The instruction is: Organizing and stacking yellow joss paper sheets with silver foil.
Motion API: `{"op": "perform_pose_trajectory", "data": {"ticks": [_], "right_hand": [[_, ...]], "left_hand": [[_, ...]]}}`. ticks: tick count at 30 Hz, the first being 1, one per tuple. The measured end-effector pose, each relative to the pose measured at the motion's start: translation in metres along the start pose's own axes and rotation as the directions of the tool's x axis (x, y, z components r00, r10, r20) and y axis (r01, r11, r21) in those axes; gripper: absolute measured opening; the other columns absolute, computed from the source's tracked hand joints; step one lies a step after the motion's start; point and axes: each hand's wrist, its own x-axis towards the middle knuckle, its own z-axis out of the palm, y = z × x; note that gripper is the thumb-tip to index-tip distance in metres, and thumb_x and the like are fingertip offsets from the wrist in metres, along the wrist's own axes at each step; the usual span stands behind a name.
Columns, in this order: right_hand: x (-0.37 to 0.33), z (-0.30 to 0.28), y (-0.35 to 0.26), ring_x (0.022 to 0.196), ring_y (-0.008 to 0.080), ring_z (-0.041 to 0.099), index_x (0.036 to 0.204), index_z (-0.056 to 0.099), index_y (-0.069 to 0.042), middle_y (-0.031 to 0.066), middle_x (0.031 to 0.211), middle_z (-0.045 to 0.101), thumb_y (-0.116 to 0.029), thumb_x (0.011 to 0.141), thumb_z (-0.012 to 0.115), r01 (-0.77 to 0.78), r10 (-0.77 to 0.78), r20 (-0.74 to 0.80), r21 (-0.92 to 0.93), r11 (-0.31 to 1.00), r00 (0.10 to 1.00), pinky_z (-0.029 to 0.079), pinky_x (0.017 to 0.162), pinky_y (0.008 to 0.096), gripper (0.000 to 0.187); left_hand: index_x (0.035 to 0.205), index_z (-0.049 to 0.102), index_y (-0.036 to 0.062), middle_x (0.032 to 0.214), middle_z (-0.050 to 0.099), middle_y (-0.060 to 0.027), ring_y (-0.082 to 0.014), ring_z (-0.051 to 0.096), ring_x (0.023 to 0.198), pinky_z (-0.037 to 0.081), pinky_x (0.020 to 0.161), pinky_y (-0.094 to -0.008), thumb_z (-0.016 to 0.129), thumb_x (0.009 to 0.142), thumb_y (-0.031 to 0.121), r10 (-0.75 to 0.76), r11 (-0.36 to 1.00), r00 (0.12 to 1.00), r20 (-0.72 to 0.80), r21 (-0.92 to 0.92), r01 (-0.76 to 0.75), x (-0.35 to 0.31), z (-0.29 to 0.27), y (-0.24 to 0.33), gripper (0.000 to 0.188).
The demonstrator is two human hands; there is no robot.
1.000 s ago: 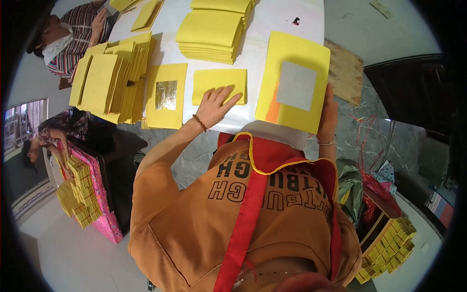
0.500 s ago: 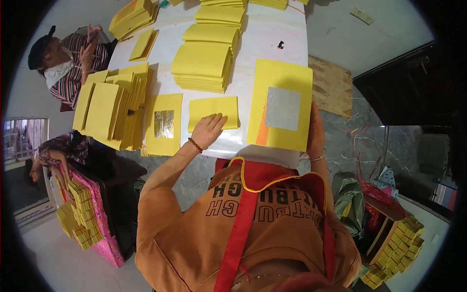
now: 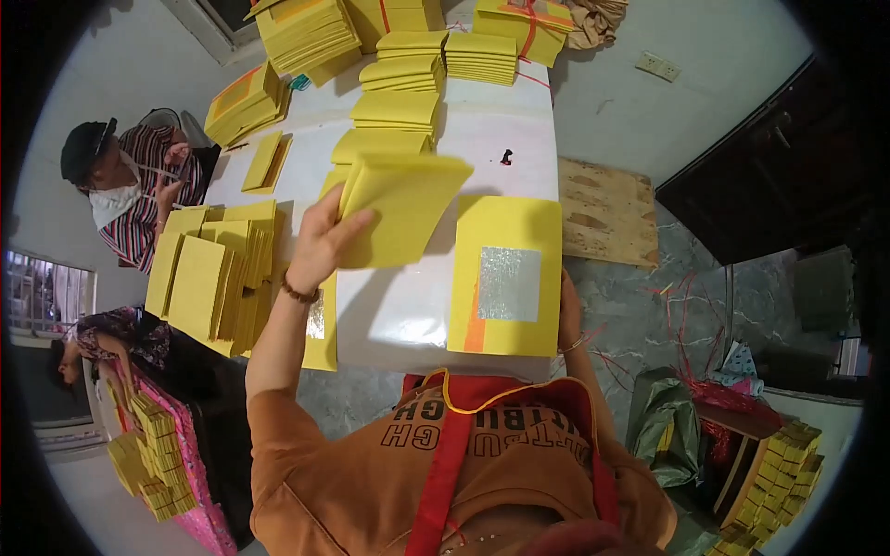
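Note:
My left hand (image 3: 329, 243) is closed around the edge of a folded yellow paper piece (image 3: 403, 213), lifted over the white-covered table. Its raised end overlaps the row of folded yellow stacks (image 3: 380, 144) behind it. A flat yellow sheet (image 3: 510, 218) lies at the near right of the table, bearing an orange strip and a silver square (image 3: 510, 283). My right hand (image 3: 569, 313) is at this sheet's right edge, its fingers largely hidden. Another yellow sheet with a silver square (image 3: 318, 320) is partly covered by my left arm.
Piles of folded yellow paper (image 3: 199, 287) stand at the left. Larger bundles (image 3: 306, 42) sit at the far end. A person in a striped top (image 3: 139, 195) sits at the left; another works at a pink-covered table (image 3: 190, 454). A wooden board (image 3: 607, 213) lies right of the table.
My left hand has lifted the folded yellow paper off the table and now grips its edge. The view has shifted, showing more of the table's far end. My right hand stays by the sheet.

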Motion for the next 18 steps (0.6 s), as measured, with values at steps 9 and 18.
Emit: {"op": "perform_pose_trajectory", "data": {"ticks": [9, 18], "right_hand": [[-0.004, 0.011, 0.019, 0.126, 0.0262, 0.033, 0.134, 0.028, 0.001, 0.0176, 0.138, 0.031, -0.014, 0.089, 0.043, 0.227, -0.231, 0.000, -0.188, 0.956, 0.973, 0.027, 0.103, 0.0343, 0.050], [-0.007, 0.016, 0.017, 0.126, 0.0293, 0.032, 0.133, 0.031, 0.001, 0.0176, 0.136, 0.033, -0.012, 0.088, 0.042, 0.179, -0.202, -0.064, -0.267, 0.947, 0.977, 0.023, 0.105, 0.0350, 0.048]], "left_hand": [[0.114, 0.049, 0.0001, 0.096, 0.058, -0.0131, -0.0307, 0.053, 0.091, 0.043, 0.078, -0.0389, 0.053, 0.080, 0.004, 0.453, 0.620, 0.842, 0.293, 0.575, -0.534, 0.186, 0.099, -0.056, 0.035], [0.117, 0.048, 0.0076, 0.104, 0.057, -0.0070, -0.0230, 0.052, 0.096, 0.042, 0.078, -0.0351, 0.056, 0.079, 0.018, 0.235, 0.070, 0.571, 0.787, 0.572, -0.817, 0.241, 0.161, -0.181, 0.040]]}}
